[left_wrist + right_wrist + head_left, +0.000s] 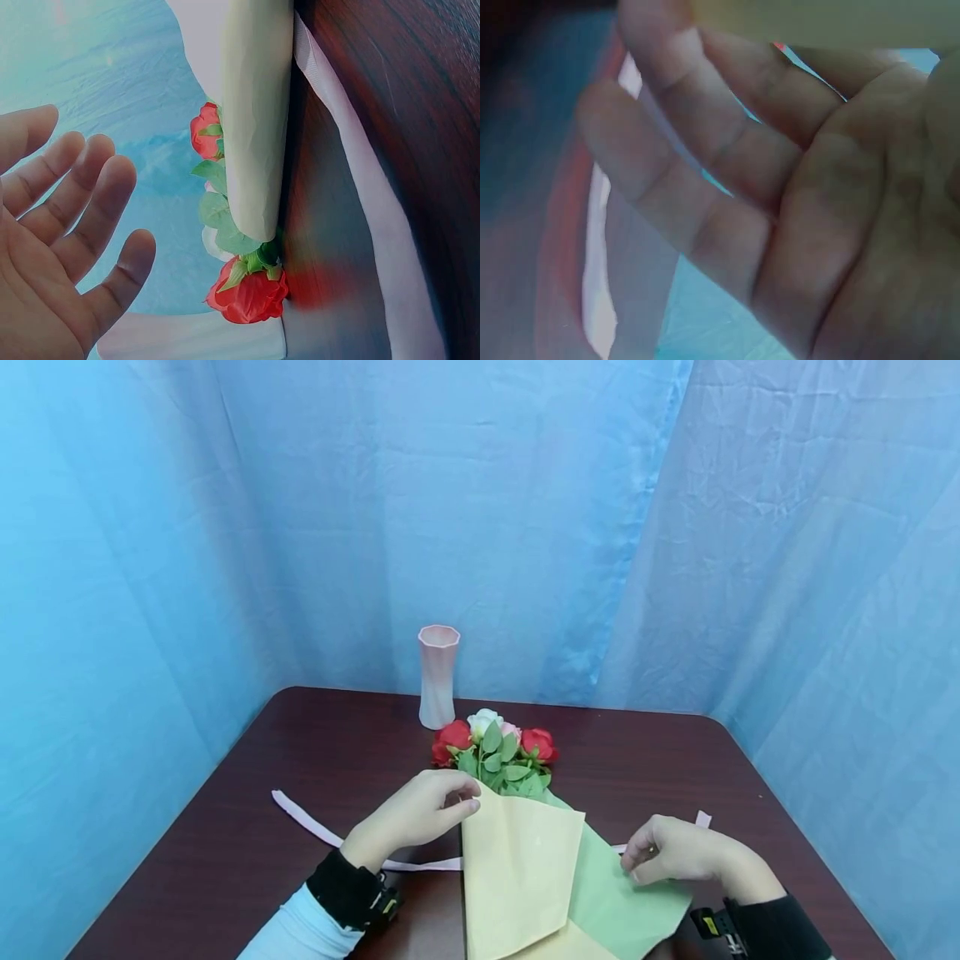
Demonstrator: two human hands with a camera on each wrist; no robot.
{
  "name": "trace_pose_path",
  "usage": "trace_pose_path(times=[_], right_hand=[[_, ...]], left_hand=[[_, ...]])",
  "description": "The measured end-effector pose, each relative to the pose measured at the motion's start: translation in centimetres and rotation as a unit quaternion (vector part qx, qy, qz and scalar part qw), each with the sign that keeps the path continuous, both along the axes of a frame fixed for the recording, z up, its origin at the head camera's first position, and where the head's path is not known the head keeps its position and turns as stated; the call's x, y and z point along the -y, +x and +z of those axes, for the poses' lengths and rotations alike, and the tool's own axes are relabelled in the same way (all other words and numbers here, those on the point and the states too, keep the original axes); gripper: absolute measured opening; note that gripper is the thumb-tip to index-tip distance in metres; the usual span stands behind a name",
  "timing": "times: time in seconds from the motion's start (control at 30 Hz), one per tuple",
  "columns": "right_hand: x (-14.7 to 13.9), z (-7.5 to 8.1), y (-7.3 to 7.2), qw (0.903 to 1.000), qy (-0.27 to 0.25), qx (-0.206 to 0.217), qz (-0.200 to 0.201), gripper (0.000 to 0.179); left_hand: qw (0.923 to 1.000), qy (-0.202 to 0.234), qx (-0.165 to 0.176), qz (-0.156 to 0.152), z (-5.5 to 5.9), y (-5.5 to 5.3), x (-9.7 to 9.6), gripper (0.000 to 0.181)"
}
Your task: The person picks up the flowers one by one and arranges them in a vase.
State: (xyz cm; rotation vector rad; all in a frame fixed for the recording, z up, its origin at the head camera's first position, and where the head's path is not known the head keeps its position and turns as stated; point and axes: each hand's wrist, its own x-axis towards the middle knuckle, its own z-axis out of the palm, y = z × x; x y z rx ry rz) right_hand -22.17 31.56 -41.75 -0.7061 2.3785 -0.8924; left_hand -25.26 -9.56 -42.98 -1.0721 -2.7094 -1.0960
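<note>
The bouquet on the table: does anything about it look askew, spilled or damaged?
I see no spill or damage. The bouquet does look lopsided: its cream flap is folded over, while the green flap flares out to the right. The ribbon lies untied.

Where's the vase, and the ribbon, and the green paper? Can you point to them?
Vase (pixel 438 681): head view, middle of its body.
Ribbon (pixel 384 210): left wrist view, the stretch along the table.
Green paper (pixel 621 902): head view, middle of its uncovered part.

Bouquet (pixel 492 762), red/wht/pink blooms w/ grn leaves, lies in ylw + grn paper (pixel 525 868); pale ribbon (pixel 307 821) runs underneath.
</note>
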Motion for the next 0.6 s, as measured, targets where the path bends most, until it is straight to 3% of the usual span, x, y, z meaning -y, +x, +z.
trace_pose_path(times=[0.2, 0.6], right_hand=[[-0.6, -0.8, 0.4, 0.9994, 0.003, 0.032, -0.012, 0.012], [-1.1, -1.3, 0.8, 0.9993, 0.012, 0.028, -0.020, 0.017]], left_hand=[[1.0000, 0.000, 0.002, -0.001, -0.1, -0.1, 0.0, 0.020], [0.9999, -0.007, 0.005, 0.009, -0.1, 0.0, 0.1, 0.017]])
